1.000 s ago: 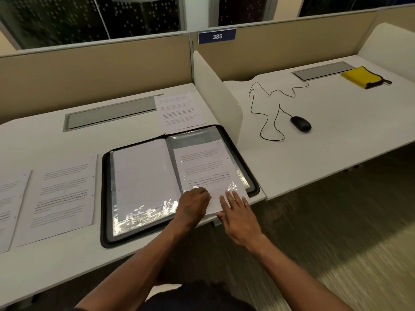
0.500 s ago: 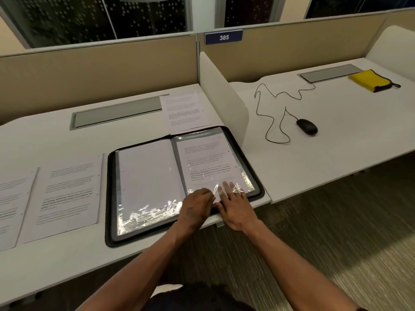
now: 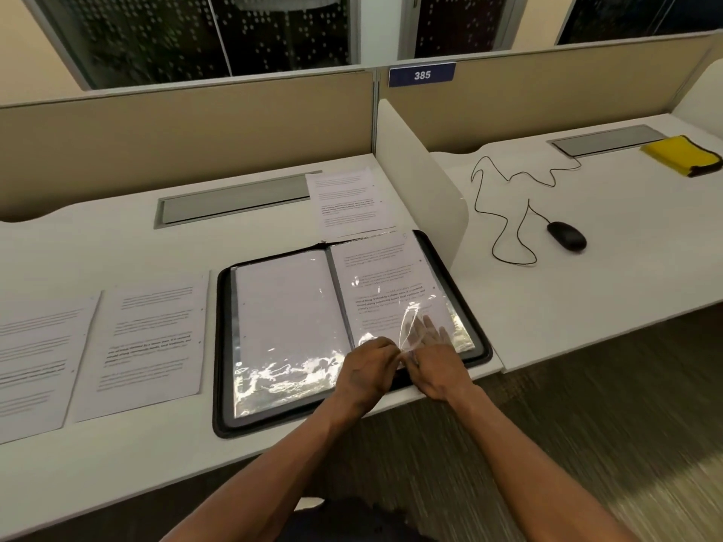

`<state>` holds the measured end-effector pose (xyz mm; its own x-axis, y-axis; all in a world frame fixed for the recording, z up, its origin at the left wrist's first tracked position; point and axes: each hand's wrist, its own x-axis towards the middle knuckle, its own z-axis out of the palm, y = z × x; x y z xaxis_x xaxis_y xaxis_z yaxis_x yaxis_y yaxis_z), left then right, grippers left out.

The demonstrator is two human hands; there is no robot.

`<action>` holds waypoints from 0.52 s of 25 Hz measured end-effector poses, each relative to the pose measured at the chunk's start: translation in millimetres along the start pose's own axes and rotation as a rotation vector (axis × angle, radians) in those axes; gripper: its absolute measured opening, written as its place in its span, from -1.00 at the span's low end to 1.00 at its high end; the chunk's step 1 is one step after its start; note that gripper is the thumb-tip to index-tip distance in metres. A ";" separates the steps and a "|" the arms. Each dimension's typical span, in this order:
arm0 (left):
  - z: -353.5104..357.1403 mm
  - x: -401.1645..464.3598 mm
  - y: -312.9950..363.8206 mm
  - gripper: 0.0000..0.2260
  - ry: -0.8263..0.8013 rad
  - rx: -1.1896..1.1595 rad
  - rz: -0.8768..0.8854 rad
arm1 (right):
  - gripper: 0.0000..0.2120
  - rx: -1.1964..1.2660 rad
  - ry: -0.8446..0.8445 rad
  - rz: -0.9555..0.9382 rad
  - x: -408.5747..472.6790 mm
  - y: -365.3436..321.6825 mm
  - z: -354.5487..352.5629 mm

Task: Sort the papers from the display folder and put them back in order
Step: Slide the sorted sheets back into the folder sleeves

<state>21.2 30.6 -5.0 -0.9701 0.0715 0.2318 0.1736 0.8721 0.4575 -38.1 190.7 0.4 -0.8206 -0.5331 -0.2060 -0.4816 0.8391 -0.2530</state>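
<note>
Pinching the sleeve [image 3: 395, 295] edge, left hand [image 3: 365, 371] beside right hand [image 3: 440, 367].

Black-rimmed display folder [image 3: 222, 346], white papers [image 3: 152, 338], yellow cloth [image 3: 680, 154], black mouse [image 3: 566, 235]

Both forearms reach forward, the left hand [image 3: 367, 367] curled in a pinching grip, the right hand [image 3: 438, 359] with fingers extended.

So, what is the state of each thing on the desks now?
Black zip display folder: open flat.
Printed sheet on right page: inside clear sleeve.
Left hand: pinching sleeve's bottom edge.
Right hand: fingers under the sleeve film.
Black corded mouse: idle.
Yellow cloth: folded.
</note>
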 end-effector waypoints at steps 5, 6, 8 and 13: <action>-6.7 -3.4 -9.3 -0.77 0.047 -0.108 0.003 | -0.74 0.550 0.853 0.383 -46.6 -2.9 -3.6; -6.7 -5.2 -11.8 -0.77 0.050 -0.124 0.000 | -0.65 0.628 0.859 0.549 -45.9 -2.6 -10.7; -5.3 -10.2 -15.2 -0.78 0.064 -0.168 -0.013 | -0.47 0.821 0.622 0.757 -31.8 -1.1 -21.7; -14.4 -14.0 -18.3 -0.82 0.069 -0.285 -0.027 | -0.57 1.121 0.534 0.793 -0.5 -20.8 -38.2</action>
<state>34.0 6.6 -4.3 -0.9629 0.0087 0.2695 0.1980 0.7012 0.6849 -39.5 177.7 41.9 -0.8840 0.3266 -0.3346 0.4182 0.2326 -0.8781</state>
